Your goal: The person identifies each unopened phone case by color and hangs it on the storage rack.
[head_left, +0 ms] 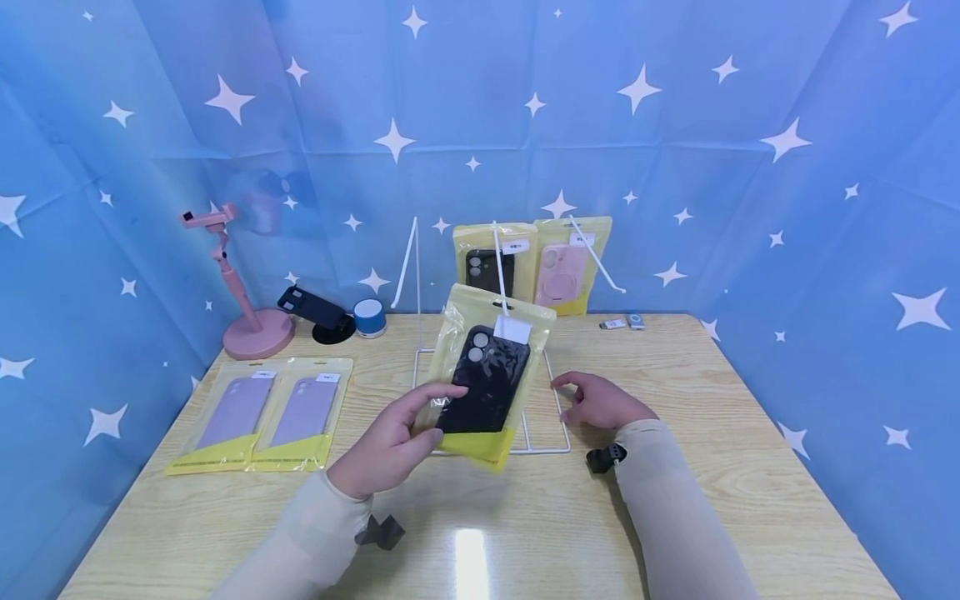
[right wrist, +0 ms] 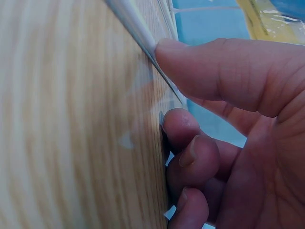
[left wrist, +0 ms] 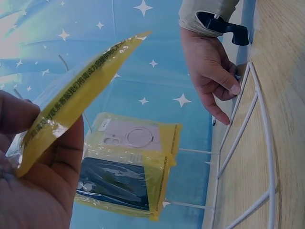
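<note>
My left hand (head_left: 393,437) pinches a clear-and-yellow packaged black phone case (head_left: 487,379) by its lower left side, thumb in front. The package is tilted, its top hole at the tip of the middle prong of a white wire display rack (head_left: 566,451); whether the prong passes through I cannot tell. My right hand (head_left: 600,400) rests at the right side of the rack's base, with thumb (right wrist: 174,62) against the rod and the other fingers loosely bent near the tabletop. Behind hang another packaged black phone case (left wrist: 114,183) and a packaged pink phone case (head_left: 561,271).
Two packaged purple phone cases (head_left: 303,412) lie on the left of the wooden table (head_left: 720,500). Behind them stand a pink phone stand (head_left: 258,333), a black phone holder (head_left: 318,310) and a blue-white cylinder (head_left: 370,318). Small gadgets (head_left: 622,322) lie at the back right.
</note>
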The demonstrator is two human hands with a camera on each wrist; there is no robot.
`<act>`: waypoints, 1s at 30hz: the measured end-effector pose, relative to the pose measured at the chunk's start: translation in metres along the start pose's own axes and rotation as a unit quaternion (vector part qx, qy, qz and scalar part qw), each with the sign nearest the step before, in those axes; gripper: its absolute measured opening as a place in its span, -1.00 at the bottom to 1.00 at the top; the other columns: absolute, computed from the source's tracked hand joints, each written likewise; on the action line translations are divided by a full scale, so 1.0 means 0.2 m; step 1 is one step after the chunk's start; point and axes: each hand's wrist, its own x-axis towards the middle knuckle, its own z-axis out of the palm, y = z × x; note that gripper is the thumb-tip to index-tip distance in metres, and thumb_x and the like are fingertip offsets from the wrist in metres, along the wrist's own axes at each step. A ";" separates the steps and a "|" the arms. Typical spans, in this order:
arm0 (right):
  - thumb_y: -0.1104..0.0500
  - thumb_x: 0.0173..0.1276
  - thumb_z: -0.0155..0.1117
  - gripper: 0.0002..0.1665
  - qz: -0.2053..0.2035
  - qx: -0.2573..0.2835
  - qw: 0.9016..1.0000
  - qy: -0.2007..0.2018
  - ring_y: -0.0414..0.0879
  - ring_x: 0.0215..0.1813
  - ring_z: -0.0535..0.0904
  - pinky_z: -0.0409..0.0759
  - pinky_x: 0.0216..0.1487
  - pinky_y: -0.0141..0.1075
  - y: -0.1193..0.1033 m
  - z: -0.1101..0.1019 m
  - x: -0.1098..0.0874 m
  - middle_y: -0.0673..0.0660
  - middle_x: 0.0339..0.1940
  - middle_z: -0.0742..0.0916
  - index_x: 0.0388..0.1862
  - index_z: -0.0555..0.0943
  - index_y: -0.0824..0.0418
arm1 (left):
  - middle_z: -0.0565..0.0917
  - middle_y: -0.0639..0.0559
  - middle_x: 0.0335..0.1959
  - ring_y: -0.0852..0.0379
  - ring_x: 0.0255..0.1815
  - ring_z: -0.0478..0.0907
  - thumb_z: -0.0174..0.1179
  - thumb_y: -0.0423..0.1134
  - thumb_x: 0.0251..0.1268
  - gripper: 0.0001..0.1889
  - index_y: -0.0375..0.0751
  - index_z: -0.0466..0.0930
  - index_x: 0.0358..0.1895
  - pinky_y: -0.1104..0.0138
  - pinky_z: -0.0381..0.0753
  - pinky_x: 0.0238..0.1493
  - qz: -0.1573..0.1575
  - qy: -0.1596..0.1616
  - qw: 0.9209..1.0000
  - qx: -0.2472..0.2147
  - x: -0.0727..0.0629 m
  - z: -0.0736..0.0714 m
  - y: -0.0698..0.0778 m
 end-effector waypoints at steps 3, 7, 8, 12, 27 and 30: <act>0.13 0.30 0.55 -0.28 0.001 -0.001 1.000 0.000 -0.01 -0.23 0.51 0.48 -0.13 -0.14 -0.01 0.00 0.00 0.11 -0.25 0.64 0.45 0.56 0.03 | 0.47 -0.22 0.46 0.35 -0.66 0.30 0.05 -0.61 0.40 -0.39 -0.11 0.47 0.46 0.45 0.42 -0.61 -0.018 -0.003 1.000 -0.019 0.00 0.00 -0.01; 0.13 0.32 0.54 -0.27 0.003 0.001 1.000 -0.001 -0.01 -0.24 0.51 0.48 -0.15 -0.15 -0.01 0.00 -0.01 0.11 -0.26 0.64 0.46 0.55 0.04 | 0.45 -0.30 0.42 0.32 -0.66 0.33 0.03 -0.60 0.44 -0.41 -0.12 0.46 0.47 0.46 0.41 -0.62 -0.035 -0.004 0.999 -0.038 0.00 0.00 -0.02; 0.13 0.32 0.54 -0.27 0.002 0.001 1.000 -0.002 -0.01 -0.25 0.51 0.48 -0.16 -0.15 -0.01 0.00 -0.01 0.11 -0.26 0.63 0.46 0.55 0.04 | 0.48 -0.29 0.38 0.30 -0.72 0.25 0.04 -0.60 0.45 -0.41 -0.12 0.46 0.47 0.46 0.35 -0.65 -0.035 -0.002 0.999 -0.034 0.00 0.00 -0.02; 0.14 0.32 0.54 -0.28 0.000 0.000 1.000 0.001 -0.02 -0.25 0.50 0.46 -0.17 -0.16 -0.01 0.00 -0.01 0.10 -0.27 0.62 0.46 0.55 0.04 | 0.58 -0.24 0.06 0.25 -0.76 0.23 0.07 -0.57 0.46 -0.41 -0.08 0.45 0.49 0.43 0.32 -0.69 -0.030 0.004 0.999 -0.022 0.01 0.00 -0.03; 0.12 0.32 0.55 -0.28 0.000 -0.006 1.000 0.002 -0.02 -0.23 0.53 0.50 -0.12 -0.14 -0.01 0.00 -0.01 0.09 -0.24 0.67 0.45 0.56 0.03 | 0.44 -0.21 0.46 0.27 -0.74 0.24 0.06 -0.56 0.49 -0.39 -0.09 0.37 0.54 0.43 0.34 -0.66 -0.033 -0.002 0.999 -0.031 0.02 0.02 -0.04; 0.12 0.32 0.54 -0.29 0.000 -0.006 1.000 0.003 -0.02 -0.24 0.53 0.51 -0.13 -0.14 0.00 0.00 0.00 0.09 -0.24 0.68 0.45 0.56 0.03 | 0.43 -0.22 0.47 0.26 -0.74 0.24 0.06 -0.56 0.49 -0.39 -0.09 0.37 0.54 0.44 0.34 -0.65 -0.033 0.000 0.999 -0.031 0.02 0.03 -0.04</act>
